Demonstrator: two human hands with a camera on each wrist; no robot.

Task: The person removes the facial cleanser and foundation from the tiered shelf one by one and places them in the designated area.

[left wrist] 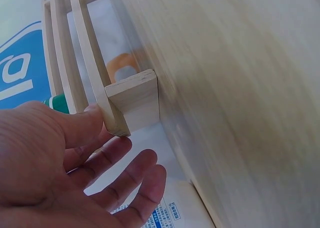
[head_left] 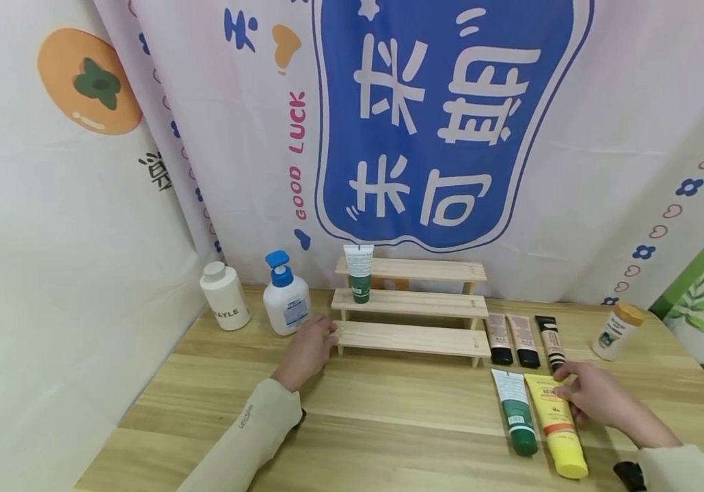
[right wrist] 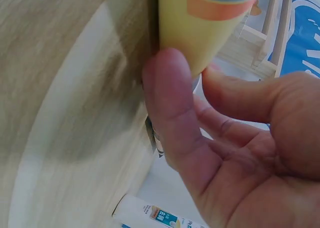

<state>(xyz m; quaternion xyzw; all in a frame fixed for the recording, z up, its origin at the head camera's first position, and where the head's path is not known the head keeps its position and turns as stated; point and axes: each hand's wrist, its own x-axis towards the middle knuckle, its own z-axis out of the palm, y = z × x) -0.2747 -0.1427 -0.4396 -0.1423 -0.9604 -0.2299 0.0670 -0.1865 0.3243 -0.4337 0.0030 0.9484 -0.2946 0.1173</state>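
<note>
Left hand (head_left: 310, 347): forearm runs in from the near-left of the table (head_left: 389, 410), fingers relaxed and spread, thumb and fingertips touching the left end of the bottom step of the wooden tiered rack (head_left: 412, 309). Nothing gripped. Left wrist view confirms: thumb against the plank end, other fingers straight below it.

Right hand (head_left: 592, 396): comes in from the near-right edge, thumb and fingers pinching the crimped end of the yellow tube (head_left: 556, 422). Tube lies flat toward the near-right of the table, cap toward the near edge. Right wrist view shows the thumb pressed on the tube's tail.

Count:
- Rack: 1, three steps, at the back edge, centre.
- Tubes: 6. One green tube (head_left: 360, 272) upright on the middle step; one green-and-white tube (head_left: 516, 410) flat, just left of the yellow one; three slim tubes (head_left: 525, 339) in a row right of the rack; the yellow one.
- Pump bottle (head_left: 286, 295): 1, just beside the left hand.
- White jar (head_left: 225, 295): 1, back-left corner.
- Orange-capped bottle (head_left: 615, 331): 1, right edge.
</note>
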